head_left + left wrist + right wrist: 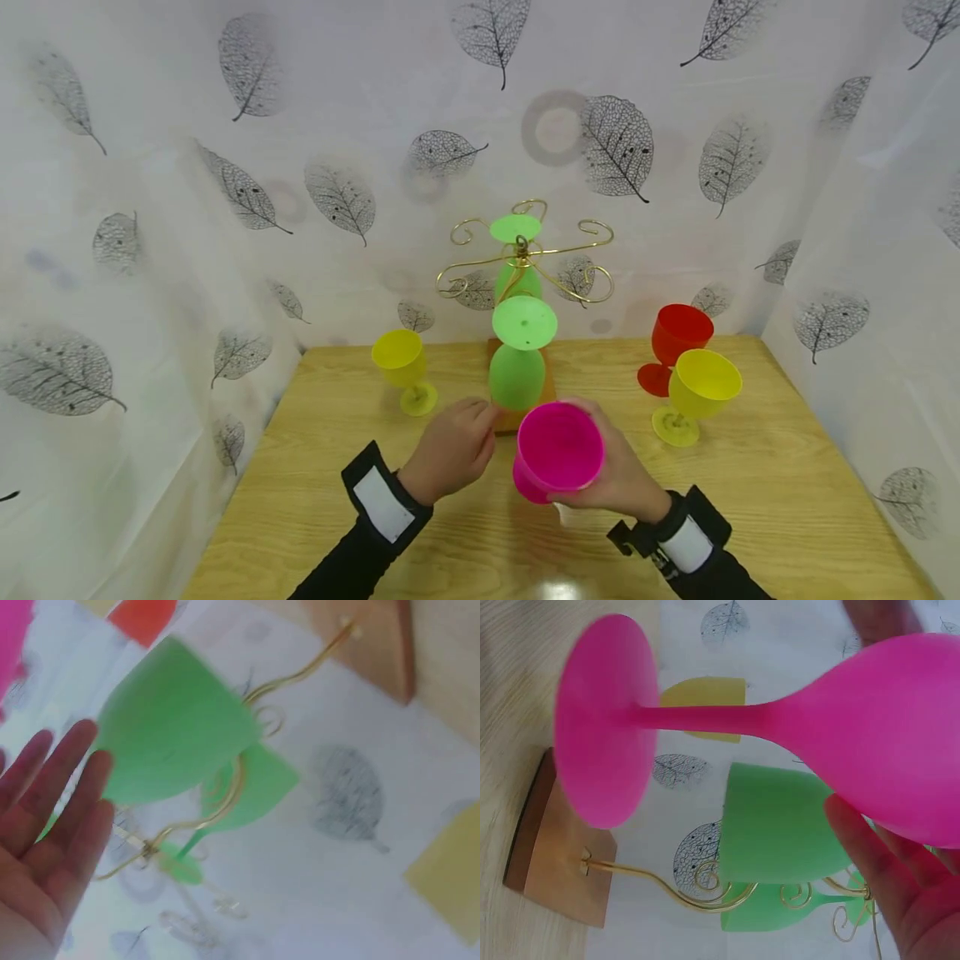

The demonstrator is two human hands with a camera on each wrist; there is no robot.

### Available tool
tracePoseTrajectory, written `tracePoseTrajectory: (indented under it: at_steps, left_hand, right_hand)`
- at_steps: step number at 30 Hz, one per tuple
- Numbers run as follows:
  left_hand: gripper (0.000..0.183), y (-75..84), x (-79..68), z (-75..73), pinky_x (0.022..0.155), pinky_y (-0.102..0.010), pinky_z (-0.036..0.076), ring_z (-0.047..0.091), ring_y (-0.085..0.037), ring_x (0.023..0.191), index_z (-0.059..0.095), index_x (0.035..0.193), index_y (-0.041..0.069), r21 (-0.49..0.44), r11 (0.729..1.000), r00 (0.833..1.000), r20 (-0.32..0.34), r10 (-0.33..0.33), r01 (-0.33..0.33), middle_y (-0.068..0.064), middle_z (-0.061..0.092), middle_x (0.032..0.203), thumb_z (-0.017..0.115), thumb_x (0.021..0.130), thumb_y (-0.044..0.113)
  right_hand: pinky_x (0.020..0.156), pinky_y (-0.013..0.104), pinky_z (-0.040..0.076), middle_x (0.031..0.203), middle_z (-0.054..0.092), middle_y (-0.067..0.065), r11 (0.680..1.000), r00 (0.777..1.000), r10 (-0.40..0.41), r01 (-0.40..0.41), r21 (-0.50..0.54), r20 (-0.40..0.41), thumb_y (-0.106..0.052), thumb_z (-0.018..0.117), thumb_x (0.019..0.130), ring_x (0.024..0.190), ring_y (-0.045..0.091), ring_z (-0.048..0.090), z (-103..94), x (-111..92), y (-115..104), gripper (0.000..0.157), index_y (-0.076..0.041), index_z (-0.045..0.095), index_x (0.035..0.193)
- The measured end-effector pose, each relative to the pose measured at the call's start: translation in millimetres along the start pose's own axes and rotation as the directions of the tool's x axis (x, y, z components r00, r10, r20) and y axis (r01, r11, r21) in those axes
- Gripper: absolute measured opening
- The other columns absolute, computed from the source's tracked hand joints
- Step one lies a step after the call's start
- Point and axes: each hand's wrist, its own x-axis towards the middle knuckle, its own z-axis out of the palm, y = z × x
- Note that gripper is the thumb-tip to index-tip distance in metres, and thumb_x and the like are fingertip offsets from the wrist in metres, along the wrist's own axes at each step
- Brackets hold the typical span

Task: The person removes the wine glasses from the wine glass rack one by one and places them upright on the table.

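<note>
My right hand [618,471] grips a pink goblet [885,727] round its bowl. The goblet is upright, and its stem and foot show in the right wrist view. My left hand [453,446] holds nothing; its fingers [67,787] are extended beside the bowl of a green goblet [172,727]. That green goblet hangs upside down from a gold wire rack [522,250] with curled arms. Behind it a second green goblet [251,787] hangs the same way. The rack rises from a wooden base [570,862].
A yellow goblet [401,358] stands upright on the table [300,500] to the left of the rack. On the right stand a red goblet [678,333] and another yellow goblet [701,387], close together. A leaf-print curtain [375,100] surrounds the table's back and sides.
</note>
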Motion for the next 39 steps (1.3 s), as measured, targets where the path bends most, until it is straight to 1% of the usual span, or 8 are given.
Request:
tracePoseTrajectory:
  at_steps: [4,9,14,19,22,27,29,39]
  left_hand:
    - [0.059,14.5,6.8,-14.4,0.094,-0.03,0.051,0.057,-0.018,0.111,0.053,0.126,0.007,-0.06,0.991,0.989,-0.094,0.116,-0.122,-0.005,0.061,0.12,0.068,0.075,0.033]
    - [0.108,30.4,12.2,-10.1,0.095,-0.027,0.051,0.051,-0.017,0.121,0.032,0.144,0.009,-0.188,0.976,0.993,0.038,0.116,-0.107,-0.008,0.046,0.137,0.074,0.062,0.066]
    - [0.097,31.4,11.8,-4.2,0.078,-0.022,0.055,0.059,-0.013,0.101,0.036,0.141,0.012,-0.18,0.983,0.99,0.143,0.006,0.02,-0.006,0.054,0.122,0.075,0.066,0.058]
    - [0.08,9.4,-1.4,-4.9,0.07,-0.022,0.055,0.06,-0.012,0.09,0.049,0.131,0.01,-0.119,0.978,0.971,0.186,-0.148,0.171,-0.005,0.057,0.113,0.077,0.066,0.048]
    - [0.076,-13.5,-16.2,-0.7,0.068,-0.024,0.055,0.06,-0.014,0.089,0.054,0.126,0.01,-0.062,0.953,0.944,0.17,-0.283,0.296,-0.006,0.056,0.115,0.077,0.065,0.049]
    - [0.075,-55.7,-43.2,5.7,0.07,-0.033,0.057,0.06,-0.021,0.09,0.055,0.125,0.009,-0.018,0.858,0.851,0.148,-0.505,0.513,-0.01,0.056,0.117,0.079,0.066,0.047]
    - [0.073,-70.6,-51.9,6.9,0.074,-0.037,0.058,0.06,-0.024,0.092,0.055,0.124,0.007,-0.019,0.832,0.827,0.129,-0.548,0.554,-0.012,0.056,0.116,0.08,0.065,0.044]
    - [0.082,-111.0,-66.3,12.4,0.079,-0.043,0.057,0.06,-0.028,0.095,0.044,0.127,0.002,-0.031,0.784,0.784,0.07,-0.617,0.62,-0.017,0.057,0.113,0.079,0.066,0.043]
  right_hand:
    - [0.089,0.033,0.054,0.131,0.051,0.007,0.985,0.986,0.162,-0.159,-0.065,0.034,-0.003,0.084,0.063,0.117,0.015,0.051,1.4,1,2,0.093,-0.012,0.031,0.138]
    - [0.095,0.033,0.051,0.136,0.046,0.008,0.967,0.977,0.208,-0.198,-0.157,0.048,-0.015,0.087,0.064,0.12,0.016,0.049,10.4,1,11,0.1,-0.018,0.025,0.143]
    - [0.095,0.032,0.051,0.136,0.047,0.011,0.945,0.977,0.202,-0.175,-0.275,0.072,-0.021,0.086,0.065,0.119,0.019,0.052,19.3,1,20,0.102,-0.012,0.022,0.144]
    - [0.094,0.04,0.051,0.142,0.044,0.014,0.92,0.963,0.244,-0.194,-0.34,0.112,-0.029,0.084,0.063,0.121,0.031,0.051,18.4,-2,28,0.111,-0.013,0.014,0.149]
    - [0.095,0.046,0.048,0.144,0.043,0.015,0.906,0.956,0.274,-0.221,-0.362,0.103,-0.034,0.081,0.066,0.123,0.034,0.05,12.4,-8,31,0.11,-0.013,0.012,0.15]
    - [0.096,0.047,0.047,0.14,0.047,0.015,0.886,0.951,0.301,-0.252,-0.389,0.07,-0.035,0.079,0.069,0.122,0.034,0.051,2.4,-18,33,0.107,-0.012,0.012,0.149]
    - [0.095,0.045,0.048,0.139,0.048,0.015,0.881,0.954,0.294,-0.247,-0.404,0.059,-0.034,0.079,0.07,0.121,0.033,0.051,-0.4,-21,34,0.106,-0.012,0.012,0.149]
    - [0.091,0.047,0.05,0.137,0.047,0.022,0.882,0.967,0.248,-0.198,-0.428,0.063,-0.027,0.077,0.074,0.117,0.037,0.052,-6.0,-26,37,0.102,-0.01,0.01,0.149]
